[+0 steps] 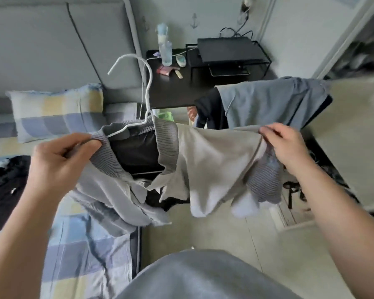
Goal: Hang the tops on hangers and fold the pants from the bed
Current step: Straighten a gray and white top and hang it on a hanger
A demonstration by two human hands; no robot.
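A light grey polo top (212, 156) with a darker ribbed collar hangs in the air between my hands, above the bed's edge. A white wire hanger (148, 87) sits inside its neck opening, hook pointing up and left. My left hand (61, 160) pinches the collar together with the hanger's left arm. My right hand (285, 145) grips the top's right shoulder near the ribbed sleeve cuff. A dark heap of clothes (2, 186) lies on the bed at the left.
The bed (78, 251) with a checked sheet and pillow (58, 111) fills the left. A black nightstand (177, 87) holds a bottle, small items and a black device on a rack. Blue and dark garments (274, 100) hang at the right. Pale floor lies below.
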